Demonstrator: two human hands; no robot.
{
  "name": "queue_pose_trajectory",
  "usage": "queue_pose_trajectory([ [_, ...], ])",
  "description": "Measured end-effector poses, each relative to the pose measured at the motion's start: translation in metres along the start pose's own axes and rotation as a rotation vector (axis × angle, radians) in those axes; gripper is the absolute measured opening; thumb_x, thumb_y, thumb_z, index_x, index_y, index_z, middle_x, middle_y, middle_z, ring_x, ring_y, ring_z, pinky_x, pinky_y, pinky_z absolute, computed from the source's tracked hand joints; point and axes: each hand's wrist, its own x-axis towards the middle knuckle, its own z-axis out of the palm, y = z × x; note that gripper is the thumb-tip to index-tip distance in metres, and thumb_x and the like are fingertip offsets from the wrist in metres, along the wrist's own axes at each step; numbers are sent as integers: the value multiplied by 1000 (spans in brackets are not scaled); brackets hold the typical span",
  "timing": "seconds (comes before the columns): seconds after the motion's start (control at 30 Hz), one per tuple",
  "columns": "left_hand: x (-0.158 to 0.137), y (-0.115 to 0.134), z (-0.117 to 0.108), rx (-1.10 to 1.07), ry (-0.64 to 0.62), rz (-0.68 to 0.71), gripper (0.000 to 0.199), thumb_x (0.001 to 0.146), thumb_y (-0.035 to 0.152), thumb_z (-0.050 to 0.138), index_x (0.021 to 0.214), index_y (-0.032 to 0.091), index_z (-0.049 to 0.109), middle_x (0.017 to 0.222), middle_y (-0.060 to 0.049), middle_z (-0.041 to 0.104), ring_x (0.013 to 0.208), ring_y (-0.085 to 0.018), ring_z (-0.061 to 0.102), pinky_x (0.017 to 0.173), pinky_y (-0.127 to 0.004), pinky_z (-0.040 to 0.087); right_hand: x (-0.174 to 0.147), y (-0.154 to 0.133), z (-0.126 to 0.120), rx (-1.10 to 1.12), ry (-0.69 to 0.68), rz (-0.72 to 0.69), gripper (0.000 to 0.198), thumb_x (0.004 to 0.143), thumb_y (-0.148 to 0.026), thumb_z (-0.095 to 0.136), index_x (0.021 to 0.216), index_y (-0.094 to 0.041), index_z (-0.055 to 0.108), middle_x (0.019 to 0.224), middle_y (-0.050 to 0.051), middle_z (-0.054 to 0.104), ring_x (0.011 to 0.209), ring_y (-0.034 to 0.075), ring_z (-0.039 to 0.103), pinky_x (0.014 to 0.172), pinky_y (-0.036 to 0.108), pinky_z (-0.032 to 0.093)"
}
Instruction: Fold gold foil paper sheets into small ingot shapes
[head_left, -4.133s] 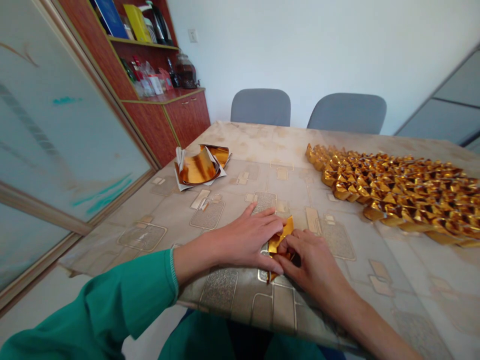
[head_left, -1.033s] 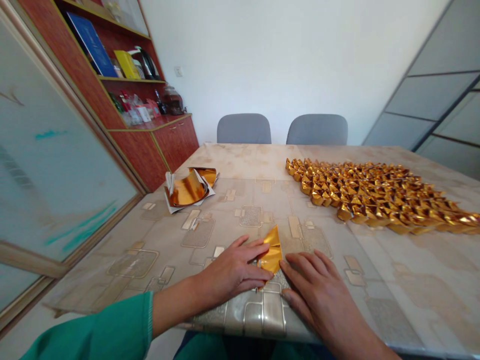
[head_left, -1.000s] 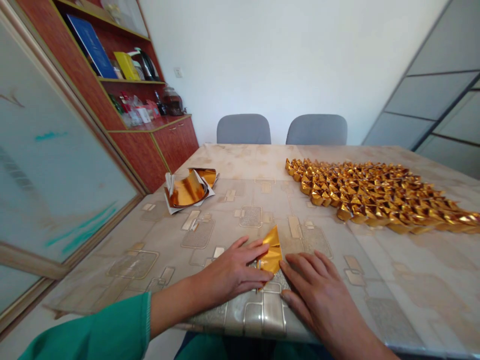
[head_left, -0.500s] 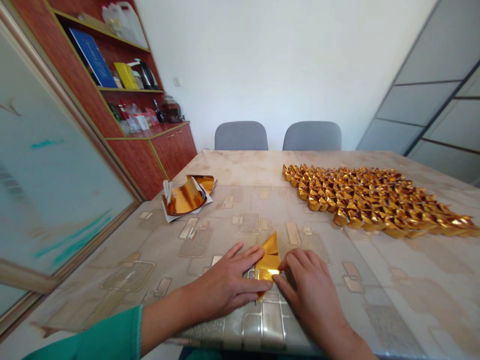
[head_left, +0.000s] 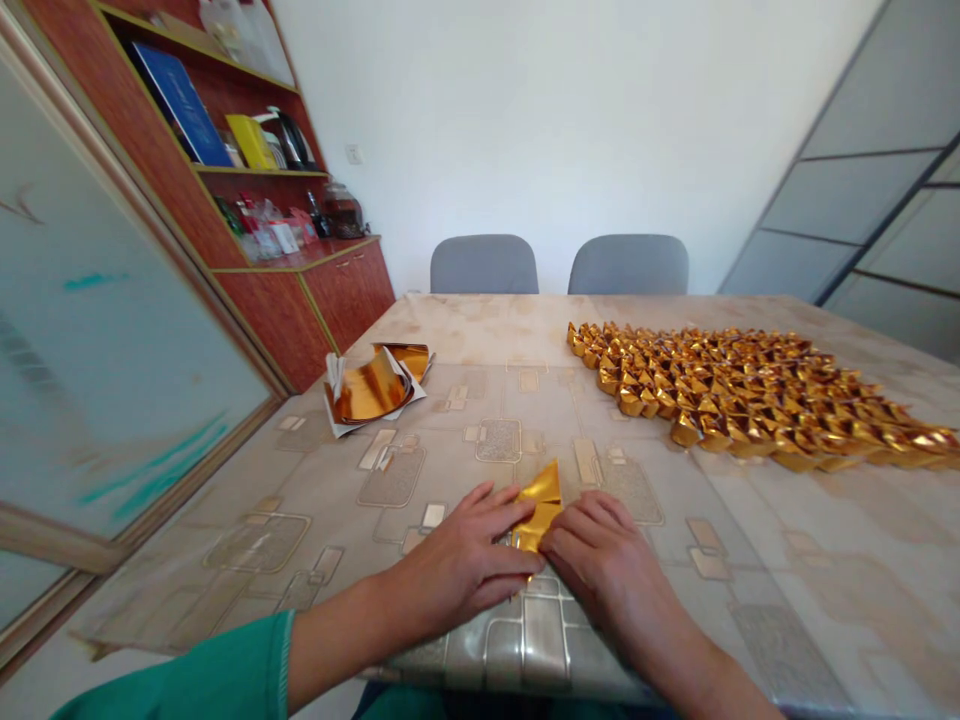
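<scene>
A folded piece of gold foil paper (head_left: 538, 520) lies near the table's front edge, its upper end coming to a point. My left hand (head_left: 476, 550) rests on its left side, fingers stretched out and apart, pressing it against the table. Along the right edge, my right hand (head_left: 611, 560) has curled fingers with the thumb and index pinching the paper. The hands hide part of the paper's lower end.
Rows of folded gold foil paper pieces (head_left: 735, 390) cover the table's right side. At the left sits a stack of gold foil sheets (head_left: 369, 390) with white paper. Two grey chairs (head_left: 484, 264) stand behind the patterned tablecloth (head_left: 247, 545).
My right hand has shifted slightly left and closed in over the paper's right edge, covering more of it. My left hand stays nearly in place. The view has tilted a little.
</scene>
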Motion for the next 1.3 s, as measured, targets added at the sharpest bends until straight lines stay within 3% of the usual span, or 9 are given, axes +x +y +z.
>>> queue_pose_trajectory([
  [0.1, 0, 0, -3, 16, -34, 21, 25, 96, 32, 53, 117, 29, 66, 137, -12, 57, 136, -31, 45, 110, -60, 32, -6, 1, -5, 39, -62, -22, 8, 94, -20, 59, 91, -23, 66, 88, 0, 68, 89, 22, 60, 100, 48, 37],
  [0.23, -3, 4, 1, 100, 81, 66, 20, 99, 30, 50, 109, 25, 66, 135, -10, 59, 134, -29, 46, 112, -57, 29, -11, -2, -13, 73, -139, -11, 9, 93, -23, 59, 100, -23, 65, 98, 2, 68, 95, 23, 61, 107, 52, 31],
  [0.4, -9, 12, 6, 127, 139, 129, 20, 100, 18, 46, 103, 18, 65, 101, -2, 73, 105, -16, 62, 116, -44, 27, -10, -2, -18, 91, -167, 8, 9, 94, -26, 59, 98, -24, 67, 95, 1, 68, 95, 23, 61, 107, 54, 31],
  [0.57, -27, 21, -5, 179, 88, 158, 26, 99, 19, 48, 122, 15, 60, 121, -8, 69, 121, -21, 57, 120, -47, 18, -14, 2, -18, 107, -155, 9, 21, 92, -24, 61, 112, -27, 67, 101, 1, 70, 98, 24, 61, 107, 53, 32],
  [0.7, -38, 28, -15, 142, 122, 131, 39, 93, 40, 58, 124, 17, 60, 114, -8, 72, 115, -22, 61, 120, -45, 21, -15, 0, -17, 106, -151, 26, 21, 93, -26, 61, 113, -28, 68, 101, 2, 69, 99, 24, 59, 104, 51, 35],
  [0.8, -34, 29, -12, 111, 126, 88, 30, 93, 38, 59, 118, 22, 62, 107, -6, 73, 109, -21, 63, 119, -47, 23, -12, -4, -20, 118, -168, 32, 15, 93, -29, 61, 106, -26, 69, 96, 2, 68, 95, 23, 59, 101, 48, 37],
  [1.0, -3, 18, 20, 160, 275, -23, 14, 95, 28, 56, 85, 23, 64, 77, 2, 67, 87, -16, 62, 117, -50, 22, 11, 11, -37, 265, -208, 36, 21, 100, -26, 50, 89, -24, 68, 82, -1, 69, 79, 16, 61, 79, 31, 46],
  [1.17, 12, 15, 27, 188, 309, -27, 22, 93, 28, 59, 72, 22, 62, 72, 3, 61, 77, -14, 56, 115, -46, 26, 56, 45, -32, 225, 36, 161, 19, 96, -23, 52, 84, -20, 68, 82, 4, 68, 81, 20, 62, 72, 32, 47],
  [1.3, 12, 16, 18, 142, 288, -62, 22, 94, 29, 57, 74, 22, 63, 74, 3, 60, 76, -14, 54, 114, -47, 28, 72, 58, -14, 246, -105, 124, 8, 83, -13, 65, 86, -20, 69, 85, 2, 66, 84, 19, 61, 74, 30, 46],
])
